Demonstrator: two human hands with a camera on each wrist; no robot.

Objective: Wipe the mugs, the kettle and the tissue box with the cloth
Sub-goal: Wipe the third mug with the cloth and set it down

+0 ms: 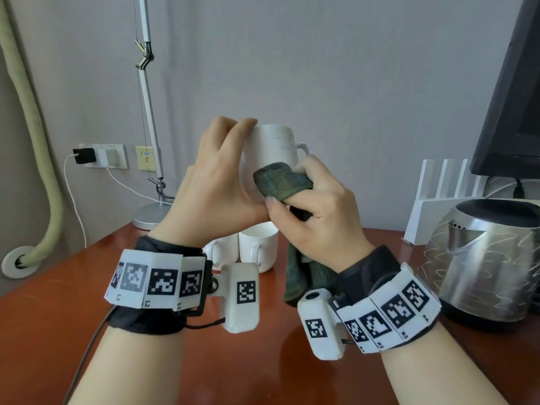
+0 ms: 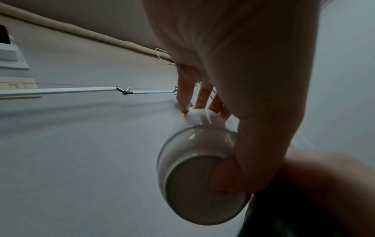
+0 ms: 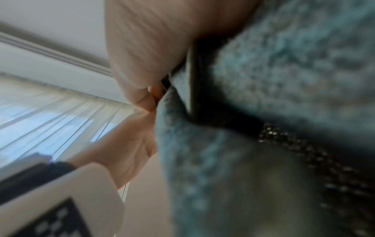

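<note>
I cannot read any real words here. My two white wrist bands (image 1: 155,280) carry black-and-white square codes, low in the head view. Tiny marks sit under the squares, too small to read. Faint blue marks on the white mug (image 1: 274,147) are blurry.

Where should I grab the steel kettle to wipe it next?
Probably grip the kettle across its dark top with the left hand, coming from above: its body is wide and rounded, its spout points left, and no handle shows in the head view.

Silver desk lamp (image 1: 147,211), wall sockets with chargers (image 1: 102,155), dark monitor (image 1: 514,92), white router (image 1: 444,200), wooden desk (image 1: 58,317)
</note>
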